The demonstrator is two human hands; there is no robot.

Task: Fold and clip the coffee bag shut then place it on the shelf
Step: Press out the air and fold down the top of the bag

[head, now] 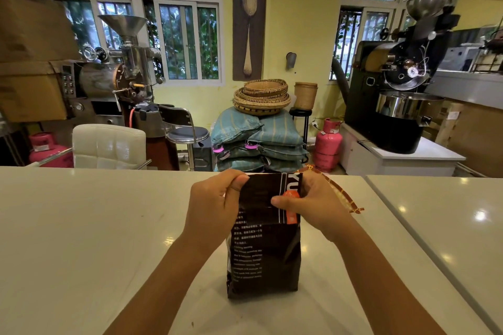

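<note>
A black coffee bag (265, 255) with white print and an orange label stands upright on the white counter (81, 239). Its top is folded over toward me. My left hand (215, 204) pinches the folded top at its left corner. My right hand (313, 204) grips the fold at the right side, thumb pressed across the front. A long brown clip (339, 193) with orange markings lies on the counter just behind my right hand, partly hidden by it. No shelf is identifiable in view.
A second white counter (449, 212) adjoins on the right with a seam between. Beyond the counter edge stand a white chair (109, 144), a stool, stacked sacks with woven baskets, pink gas cylinders, and two coffee roasters.
</note>
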